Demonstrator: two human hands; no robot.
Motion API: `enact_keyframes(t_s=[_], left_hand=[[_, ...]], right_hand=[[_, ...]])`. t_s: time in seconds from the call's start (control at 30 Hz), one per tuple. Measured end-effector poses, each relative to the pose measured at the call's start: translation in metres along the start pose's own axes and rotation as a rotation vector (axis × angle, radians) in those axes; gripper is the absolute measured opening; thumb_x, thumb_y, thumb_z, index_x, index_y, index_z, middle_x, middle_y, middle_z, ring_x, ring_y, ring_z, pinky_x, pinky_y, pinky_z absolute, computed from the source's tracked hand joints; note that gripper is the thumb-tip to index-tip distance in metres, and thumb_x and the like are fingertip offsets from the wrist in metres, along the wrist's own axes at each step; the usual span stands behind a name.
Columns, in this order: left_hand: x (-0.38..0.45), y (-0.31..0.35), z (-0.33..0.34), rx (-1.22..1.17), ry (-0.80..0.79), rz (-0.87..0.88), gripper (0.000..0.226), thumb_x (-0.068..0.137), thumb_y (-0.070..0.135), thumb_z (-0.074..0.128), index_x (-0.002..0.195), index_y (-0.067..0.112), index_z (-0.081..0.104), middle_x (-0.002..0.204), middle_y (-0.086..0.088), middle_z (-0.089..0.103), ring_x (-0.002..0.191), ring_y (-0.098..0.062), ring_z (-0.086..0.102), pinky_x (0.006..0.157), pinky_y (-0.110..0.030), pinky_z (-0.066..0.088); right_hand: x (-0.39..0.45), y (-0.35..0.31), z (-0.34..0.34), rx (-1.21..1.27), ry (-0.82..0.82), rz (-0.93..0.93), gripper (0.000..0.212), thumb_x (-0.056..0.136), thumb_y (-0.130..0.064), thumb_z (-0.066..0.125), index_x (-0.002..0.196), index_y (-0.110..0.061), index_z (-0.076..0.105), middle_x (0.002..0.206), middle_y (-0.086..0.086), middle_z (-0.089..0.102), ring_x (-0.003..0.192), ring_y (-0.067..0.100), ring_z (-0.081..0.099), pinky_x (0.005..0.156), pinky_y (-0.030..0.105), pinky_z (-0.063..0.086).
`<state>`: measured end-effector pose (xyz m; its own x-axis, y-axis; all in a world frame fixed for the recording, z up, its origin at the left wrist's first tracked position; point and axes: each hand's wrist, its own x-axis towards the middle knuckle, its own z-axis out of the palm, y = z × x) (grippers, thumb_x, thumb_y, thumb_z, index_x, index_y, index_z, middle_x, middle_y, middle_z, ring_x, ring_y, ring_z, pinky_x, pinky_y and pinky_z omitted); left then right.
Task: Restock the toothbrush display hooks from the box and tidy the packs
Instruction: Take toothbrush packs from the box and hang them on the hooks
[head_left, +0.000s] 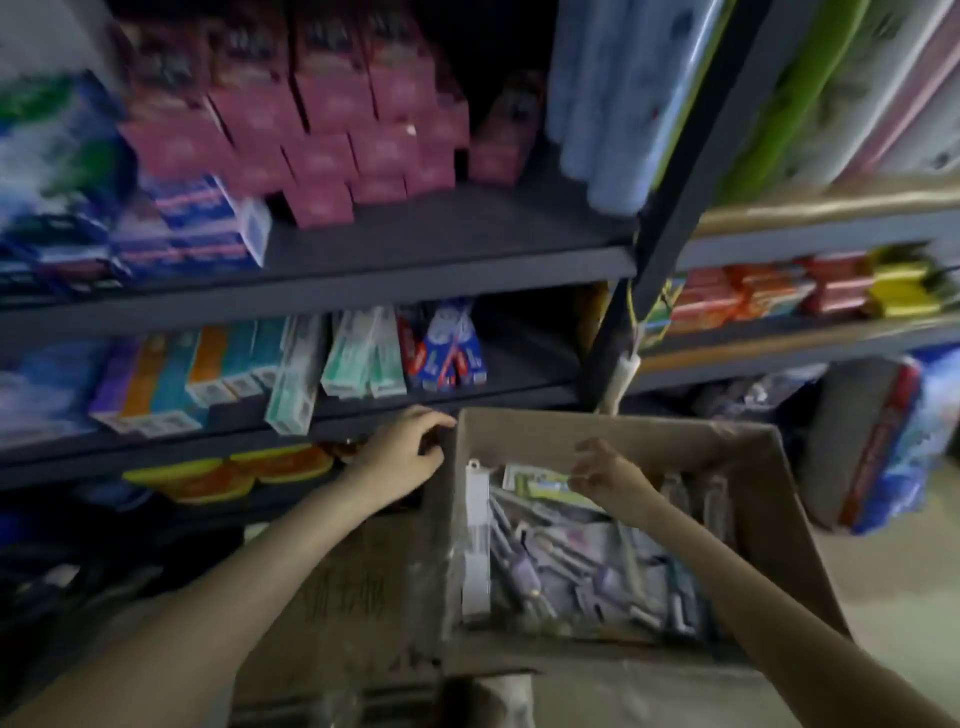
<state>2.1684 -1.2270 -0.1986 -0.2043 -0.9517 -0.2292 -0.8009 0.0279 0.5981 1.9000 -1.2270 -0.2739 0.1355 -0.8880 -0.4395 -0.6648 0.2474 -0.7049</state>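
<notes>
An open cardboard box (779, 499) sits on the floor below the shelves, filled with several toothbrush packs (561, 566) lying jumbled. A white pack (477, 530) stands upright against the box's left wall. My left hand (402, 452) rests at the box's upper left corner, fingers curled against its edge. My right hand (605, 475) is inside the box near its far side, fingers pinched on a green and yellow pack (540, 486). No display hooks are clearly visible; the frame is blurred.
Dark metal shelves (447, 270) carry pink boxes, blue toothpaste boxes and teal and orange cartons. A dark upright post (670, 182) divides the shelving. Red and yellow packs fill the right shelf. Wrapped bundles (883, 447) stand on the floor at right.
</notes>
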Motion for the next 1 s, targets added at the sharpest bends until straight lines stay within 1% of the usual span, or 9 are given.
enact_keyframes(t_s=[0.13, 0.3, 0.37, 0.47, 0.6, 0.77, 0.83, 0.9, 1.0], left_hand=[[-0.003, 0.0, 0.037, 0.206, -0.138, -0.061, 0.048, 0.093, 0.016, 0.05, 0.14, 0.019, 0.039, 0.15, 0.005, 0.026, 0.137, -0.015, 0.028, 0.109, -0.028, 0.028], [0.001, -0.005, 0.046, 0.241, -0.153, -0.097, 0.053, 0.093, 0.015, 0.05, 0.143, 0.019, 0.033, 0.154, 0.006, 0.02, 0.139, -0.014, 0.025, 0.11, -0.027, 0.025], [-0.004, -0.009, 0.05, 0.248, -0.175, -0.11, 0.054, 0.093, 0.016, 0.049, 0.144, 0.019, 0.032, 0.153, 0.007, 0.021, 0.14, -0.013, 0.022, 0.111, -0.027, 0.021], [-0.01, -0.011, 0.06, 0.249, -0.165, -0.127, 0.052, 0.093, 0.015, 0.048, 0.143, 0.019, 0.033, 0.152, 0.005, 0.024, 0.139, -0.014, 0.022, 0.111, -0.026, 0.02], [-0.013, -0.007, 0.063, 0.259, -0.033, -0.085, 0.047, 0.091, 0.01, 0.051, 0.137, 0.014, 0.042, 0.145, -0.001, 0.036, 0.134, -0.017, 0.032, 0.108, -0.027, 0.025], [0.004, 0.021, 0.074, 0.195, -0.066, 0.076, 0.046, 0.092, 0.016, 0.054, 0.136, 0.015, 0.043, 0.141, -0.001, 0.042, 0.126, -0.019, 0.042, 0.103, -0.028, 0.031], [0.013, 0.036, 0.088, 0.125, -0.195, 0.067, 0.048, 0.092, 0.026, 0.055, 0.136, 0.015, 0.042, 0.139, -0.002, 0.045, 0.126, -0.018, 0.043, 0.102, -0.029, 0.035], [0.02, 0.05, 0.105, 0.021, -0.336, 0.048, 0.046, 0.09, 0.029, 0.059, 0.131, 0.014, 0.047, 0.132, -0.004, 0.052, 0.114, -0.015, 0.052, 0.091, -0.025, 0.042], [0.026, 0.059, 0.118, -0.032, -0.325, 0.0, 0.036, 0.089, 0.024, 0.061, 0.121, 0.012, 0.053, 0.116, 0.0, 0.057, 0.096, -0.014, 0.057, 0.072, -0.023, 0.04]], right_hand=[[0.03, 0.057, 0.029, -0.291, -0.082, 0.033, 0.063, 0.091, -0.026, 0.058, 0.143, -0.008, 0.028, 0.142, 0.012, 0.041, 0.128, 0.027, 0.04, 0.1, 0.029, 0.033], [0.058, 0.094, 0.032, -0.537, -0.1, 0.127, 0.078, 0.092, -0.031, 0.056, 0.15, -0.011, 0.007, 0.157, 0.009, 0.009, 0.143, 0.03, 0.012, 0.113, 0.039, 0.017], [0.064, 0.107, 0.038, -0.627, -0.055, 0.159, 0.077, 0.092, -0.032, 0.055, 0.149, -0.014, 0.008, 0.157, 0.008, 0.008, 0.143, 0.03, 0.011, 0.114, 0.043, 0.016], [0.059, 0.114, 0.048, -0.792, -0.012, 0.078, 0.062, 0.091, -0.025, 0.054, 0.143, -0.013, 0.023, 0.146, 0.015, 0.027, 0.135, 0.032, 0.028, 0.111, 0.043, 0.025], [0.037, 0.102, 0.038, -0.734, -0.002, -0.018, 0.05, 0.087, -0.025, 0.061, 0.133, -0.014, 0.042, 0.132, 0.013, 0.033, 0.124, 0.032, 0.039, 0.104, 0.04, 0.03], [-0.006, 0.08, -0.007, -0.63, 0.139, -0.498, 0.055, 0.064, -0.014, 0.082, 0.116, -0.012, 0.063, 0.105, 0.014, 0.053, 0.094, 0.037, 0.055, 0.081, 0.044, 0.046], [-0.02, 0.072, -0.022, -0.563, 0.112, -0.592, 0.056, 0.063, -0.012, 0.083, 0.115, -0.01, 0.063, 0.104, 0.014, 0.054, 0.089, 0.033, 0.056, 0.077, 0.04, 0.048], [-0.029, 0.065, -0.029, -0.469, 0.148, -0.626, 0.051, 0.07, -0.013, 0.078, 0.117, -0.008, 0.06, 0.107, 0.014, 0.053, 0.094, 0.03, 0.053, 0.081, 0.037, 0.046], [-0.03, 0.072, -0.029, -0.432, 0.374, -0.577, 0.051, 0.072, -0.016, 0.07, 0.118, -0.01, 0.049, 0.112, 0.014, 0.048, 0.099, 0.028, 0.043, 0.086, 0.035, 0.038]])
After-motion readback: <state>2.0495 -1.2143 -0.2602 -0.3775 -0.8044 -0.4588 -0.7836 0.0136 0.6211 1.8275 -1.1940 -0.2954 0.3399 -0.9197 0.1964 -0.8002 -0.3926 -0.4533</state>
